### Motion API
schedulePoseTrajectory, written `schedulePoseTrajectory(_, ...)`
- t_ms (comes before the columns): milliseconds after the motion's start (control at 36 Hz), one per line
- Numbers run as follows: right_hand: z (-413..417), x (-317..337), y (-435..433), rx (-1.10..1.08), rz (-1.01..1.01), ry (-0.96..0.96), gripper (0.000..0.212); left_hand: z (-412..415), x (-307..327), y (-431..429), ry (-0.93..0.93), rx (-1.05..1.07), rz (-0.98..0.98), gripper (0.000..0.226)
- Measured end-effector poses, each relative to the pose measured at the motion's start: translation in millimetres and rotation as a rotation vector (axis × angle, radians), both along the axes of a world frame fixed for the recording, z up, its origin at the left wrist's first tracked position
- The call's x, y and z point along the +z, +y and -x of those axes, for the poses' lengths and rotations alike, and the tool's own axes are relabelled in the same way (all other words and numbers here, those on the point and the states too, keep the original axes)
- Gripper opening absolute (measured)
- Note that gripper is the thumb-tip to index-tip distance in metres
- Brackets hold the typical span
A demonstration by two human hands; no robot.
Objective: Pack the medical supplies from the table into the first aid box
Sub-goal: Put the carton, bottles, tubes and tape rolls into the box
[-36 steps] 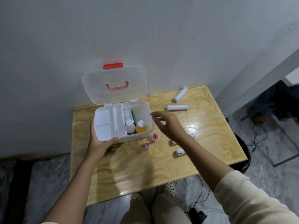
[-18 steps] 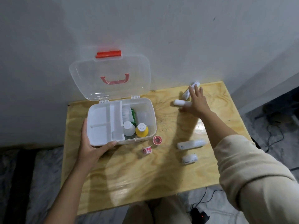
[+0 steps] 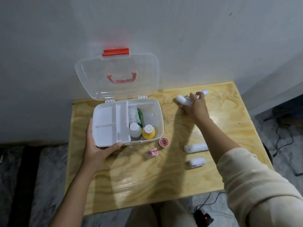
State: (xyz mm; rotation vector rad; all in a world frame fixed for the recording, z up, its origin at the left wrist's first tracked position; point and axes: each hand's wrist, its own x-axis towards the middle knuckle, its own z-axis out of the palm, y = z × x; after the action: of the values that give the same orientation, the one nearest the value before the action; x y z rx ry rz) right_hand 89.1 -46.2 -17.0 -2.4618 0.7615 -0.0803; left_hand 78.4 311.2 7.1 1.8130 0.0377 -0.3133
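Observation:
The white first aid box (image 3: 159,112) stands open on the wooden table (image 3: 147,181), its clear lid (image 3: 117,76) leaning on the wall. Inside are a white bottle (image 3: 134,129), a yellow bottle (image 3: 148,132), a green packet and a white divider tray (image 3: 109,126). My left hand (image 3: 96,148) grips the box's front left corner. My right hand (image 3: 196,106) is closed around two white bandage rolls (image 3: 182,99) at the table's far right. Two more wrapped rolls (image 3: 196,147) (image 3: 196,162) and two small tape rolls (image 3: 163,142) (image 3: 153,152) lie near the box.
The grey wall rises directly behind the table. Black cables (image 3: 282,141) and a small device with a red light (image 3: 204,217) lie on the floor to the right and below. My knees show under the table's front edge.
My right hand left the box, reached to the far right and closed on the two bandage rolls there. My left hand stayed on the box. The camera moved closer.

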Motion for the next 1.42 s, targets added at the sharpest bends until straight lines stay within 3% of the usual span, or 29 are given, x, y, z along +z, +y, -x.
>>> schedulePoseTrajectory(194,14.2,0.2,40.7,0.061,-0.062,-0.057,0.046,1.3,4.3,-0.4,0.017,-0.004,-0.015,0.117)
schedulePoseTrajectory(361,22.1,4.8,20.2,0.241,0.235,0.051,0.051,0.5,2.1,-0.2,-0.006,-0.023,-0.024,0.117)
schedulePoseTrajectory(556,18.9,11.4,5.4,0.32,0.114,0.118,0.055,0.4,0.1,0.3,-0.007,-0.015,-0.004,0.118)
schedulePoseTrajectory(639,17.1,11.5,12.2,0.344,0.141,0.161,0.058,0.9,2.1,0.3,-0.001,-0.023,0.013,0.126)
schedulePoseTrajectory(750,14.1,10.5,24.1,0.372,0.162,0.157,0.064,1.0,5.2,-1.3,0.003,-0.01,0.016,0.12)
schedulePoseTrajectory(1028,14.6,7.5,42.3,0.332,0.225,0.137,0.042,-0.8,-2.4,0.7,-0.004,-0.007,0.043,0.117)
schedulePoseTrajectory(1167,23.9,13.5,46.8,0.229,0.009,0.054,0.035,-0.6,-2.6,1.5,-0.018,-0.042,0.038,0.117)
schedulePoseTrajectory(1278,29.8,49.0,58.6,0.046,-0.252,-0.187,0.039,-0.3,-0.6,3.1,-0.022,-0.064,0.06,0.126)
schedulePoseTrajectory(1417,39.8,101.1,82.0,0.022,-0.535,-0.499,0.039,-0.5,1.7,4.8,-0.029,-0.077,0.085,0.124)
